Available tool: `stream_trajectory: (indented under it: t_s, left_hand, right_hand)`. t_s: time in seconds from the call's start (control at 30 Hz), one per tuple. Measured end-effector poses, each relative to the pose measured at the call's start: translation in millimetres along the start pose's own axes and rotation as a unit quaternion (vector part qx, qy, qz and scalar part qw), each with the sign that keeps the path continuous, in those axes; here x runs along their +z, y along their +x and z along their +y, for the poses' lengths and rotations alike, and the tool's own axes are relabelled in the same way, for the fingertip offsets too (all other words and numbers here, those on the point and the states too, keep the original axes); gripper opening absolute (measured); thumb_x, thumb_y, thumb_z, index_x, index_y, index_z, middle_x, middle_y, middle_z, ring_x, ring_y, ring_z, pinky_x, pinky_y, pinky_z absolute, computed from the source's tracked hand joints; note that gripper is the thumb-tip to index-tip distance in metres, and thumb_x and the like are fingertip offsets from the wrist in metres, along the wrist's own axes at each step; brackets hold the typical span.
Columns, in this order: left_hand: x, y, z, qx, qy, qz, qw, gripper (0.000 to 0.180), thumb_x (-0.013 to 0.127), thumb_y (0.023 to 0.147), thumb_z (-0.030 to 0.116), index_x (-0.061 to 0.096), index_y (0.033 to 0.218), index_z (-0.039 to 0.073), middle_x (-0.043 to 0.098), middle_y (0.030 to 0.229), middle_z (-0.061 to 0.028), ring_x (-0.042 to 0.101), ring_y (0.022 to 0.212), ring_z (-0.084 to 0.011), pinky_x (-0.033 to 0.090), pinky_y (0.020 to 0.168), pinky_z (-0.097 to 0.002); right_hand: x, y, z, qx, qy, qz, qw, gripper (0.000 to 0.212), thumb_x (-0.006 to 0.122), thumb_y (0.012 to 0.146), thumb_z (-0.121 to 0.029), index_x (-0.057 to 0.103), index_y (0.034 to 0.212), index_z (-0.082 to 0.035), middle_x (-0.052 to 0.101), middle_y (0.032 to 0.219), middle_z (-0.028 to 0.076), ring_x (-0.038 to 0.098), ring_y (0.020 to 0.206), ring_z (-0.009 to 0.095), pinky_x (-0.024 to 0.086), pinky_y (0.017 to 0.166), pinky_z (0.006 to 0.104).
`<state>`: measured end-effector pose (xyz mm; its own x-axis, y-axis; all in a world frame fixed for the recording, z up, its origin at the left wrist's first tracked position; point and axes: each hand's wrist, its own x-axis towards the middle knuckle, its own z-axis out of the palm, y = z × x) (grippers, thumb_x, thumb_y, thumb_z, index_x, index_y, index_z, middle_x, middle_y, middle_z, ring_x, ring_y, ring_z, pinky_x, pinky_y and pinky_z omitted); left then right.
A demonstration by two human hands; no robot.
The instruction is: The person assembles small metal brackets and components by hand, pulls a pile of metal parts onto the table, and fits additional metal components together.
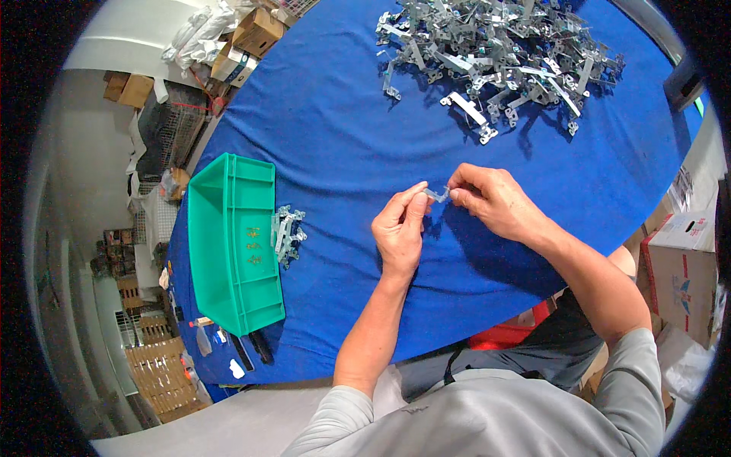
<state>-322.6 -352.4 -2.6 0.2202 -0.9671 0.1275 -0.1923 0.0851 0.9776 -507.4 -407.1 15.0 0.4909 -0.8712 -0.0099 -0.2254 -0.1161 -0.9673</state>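
Observation:
Between my two hands, above the blue cloth, is a small silvery metal bracket [437, 196]. My left hand [401, 228] pinches one end of it between thumb and fingers. At the other end, the fingertips of my right hand [495, 201] are closed on the bracket too. My fingers cover part of it, so its full shape is hidden. Ahead of my hands lies a big loose heap of similar metal brackets [487, 57], with one bracket [470, 113] at its near edge. A smaller pile of brackets [288, 236] rests to the left, beside a green plastic bin [257, 298].
The blue cloth [335, 152] covers a table with a curved-looking edge. Small tools and a dark strip [242, 352] lie at its near left corner. Cardboard boxes [257, 32] stand beyond the left edge, and a white carton [683, 266] stands at right.

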Motion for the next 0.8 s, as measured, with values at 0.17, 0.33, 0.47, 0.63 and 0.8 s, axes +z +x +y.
stream_trajectory:
  t_s: [0.17,0.33,0.47,0.63,0.8]
  left_hand:
    - [0.5,-0.2,2.5,0.075,0.066,-0.012,0.995,0.019,0.068,0.091,0.008,0.072,0.108,0.001,0.07,0.088,-0.0061,0.058,0.072,-0.0082,0.044,0.062,-0.0221]
    - [1.4,1.6,-1.1,0.113,0.074,-0.028,0.99,0.017,0.068,0.091,0.007,0.073,0.107,0.002,0.069,0.088,-0.004,0.058,0.073,-0.0069,0.044,0.062,-0.0209]
    - [0.6,1.4,-0.6,0.144,0.101,-0.056,0.983,0.017,0.068,0.091,0.007,0.073,0.106,0.001,0.07,0.086,-0.0052,0.06,0.073,-0.0085,0.045,0.064,-0.0214]
    - [1.3,-0.3,-0.2,0.043,0.049,-0.019,0.998,0.017,0.065,0.094,0.011,0.071,0.107,0.001,0.07,0.083,-0.0065,0.059,0.066,-0.0077,0.044,0.055,-0.0204]
    - [3.1,1.8,-1.7,-0.037,-0.079,0.029,0.996,0.019,0.06,0.097,0.013,0.068,0.108,-0.001,0.07,0.083,-0.0091,0.06,0.063,-0.0086,0.045,0.05,-0.0196]
  right_hand:
    - [-2.0,4.2,4.5,0.089,0.202,-0.05,0.974,0.019,0.058,0.094,-0.015,0.064,0.099,0.003,0.065,0.079,0.007,0.062,0.07,0.016,0.053,0.063,0.0311]
    - [-3.3,6.5,6.5,0.084,0.234,-0.077,0.965,0.018,0.057,0.096,-0.016,0.065,0.098,0.0,0.06,0.075,0.002,0.055,0.065,0.009,0.05,0.059,0.0259]
    - [-4.1,5.4,1.0,0.086,0.148,-0.044,0.984,0.017,0.059,0.095,-0.018,0.065,0.095,-0.002,0.059,0.072,0.0,0.054,0.062,0.008,0.048,0.056,0.0248]
    - [-11.8,5.3,-1.9,0.048,0.099,0.026,0.994,0.021,0.061,0.094,-0.02,0.065,0.089,-0.001,0.06,0.068,0.001,0.055,0.062,0.009,0.046,0.056,0.0292]
    - [-5.1,1.5,-6.5,0.046,0.062,-0.048,0.996,0.022,0.059,0.093,-0.02,0.066,0.09,0.001,0.064,0.071,0.009,0.06,0.063,0.017,0.047,0.059,0.0347]
